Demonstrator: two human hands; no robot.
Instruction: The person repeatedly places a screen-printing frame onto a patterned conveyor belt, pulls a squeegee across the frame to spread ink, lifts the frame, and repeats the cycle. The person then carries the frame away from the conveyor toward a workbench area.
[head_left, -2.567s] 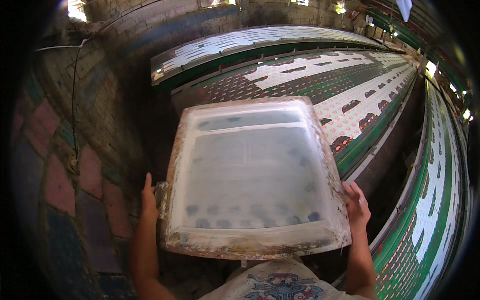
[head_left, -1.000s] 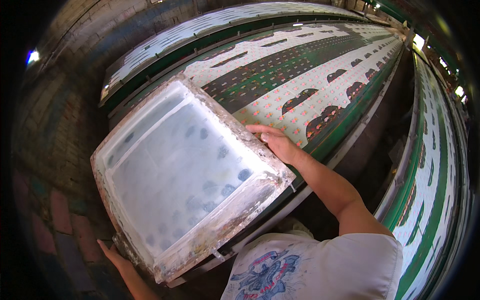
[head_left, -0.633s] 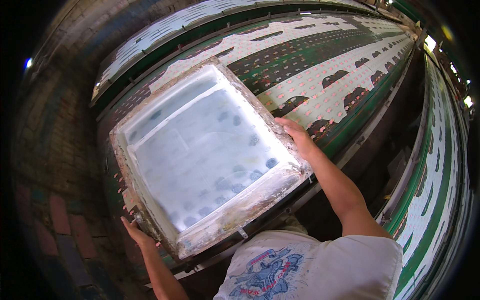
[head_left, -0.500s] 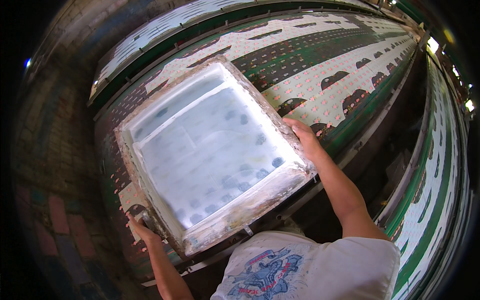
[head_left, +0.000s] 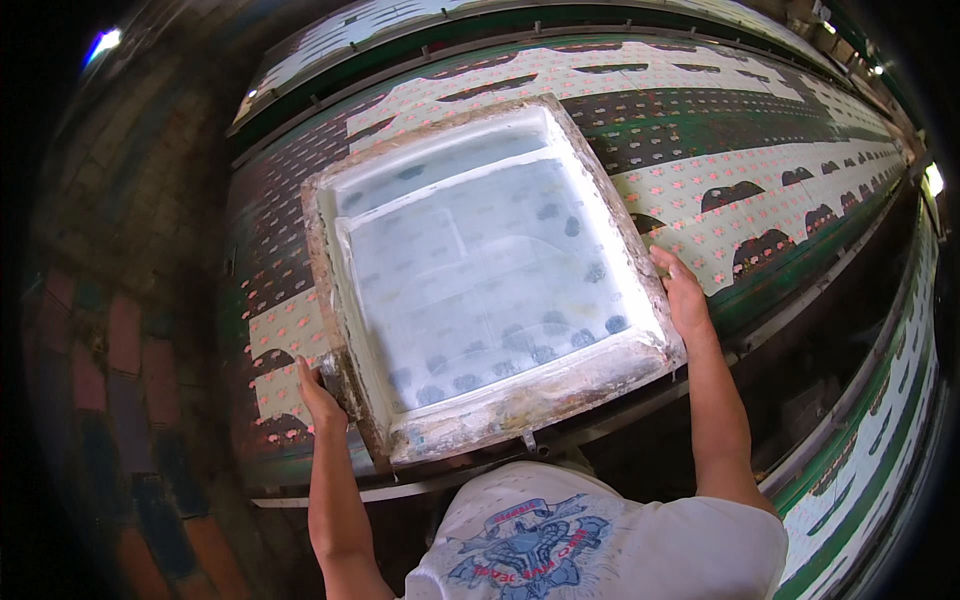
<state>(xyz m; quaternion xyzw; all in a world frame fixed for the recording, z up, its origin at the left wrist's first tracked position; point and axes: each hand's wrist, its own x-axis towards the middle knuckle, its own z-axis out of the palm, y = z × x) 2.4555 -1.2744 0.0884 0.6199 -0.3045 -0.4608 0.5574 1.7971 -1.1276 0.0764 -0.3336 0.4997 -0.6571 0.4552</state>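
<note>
Hands apart, one per side, frame clamped between them: left hand (head_left: 325, 400) at the left rail by a small bracket (head_left: 335, 368), thumb up, most fingers hidden; right hand (head_left: 685, 295) wrapped on the right rail toward the near corner. Frame (head_left: 520, 402) is a worn, paint-crusted surround with pale mesh (head_left: 480, 280) stretched inside, dark round blotches mostly along the near side, and a white band (head_left: 445, 188) crossing near the far end. It sits over the near-left end of the tabletop (head_left: 300, 458), in front of the person's shirt (head_left: 620, 560); can't tell if it touches or hovers. Step in hand looks like positioning the frame over the patterned cloth (head_left: 690, 215). My read: next move calls for keeping it flat, squaring it to the tabletop edge and easing both sides down evenly, no drag. Orientation: far end points away from the person and a bit left, near edge climbs to the right, metal tab (head_left: 530, 441) sticks out toward the body. Outline reads close to square through the fisheye, so can't call a long axis. Further out: another tabletop (head_left: 870, 455) right, one more (head_left: 400, 25) beyond.
</note>
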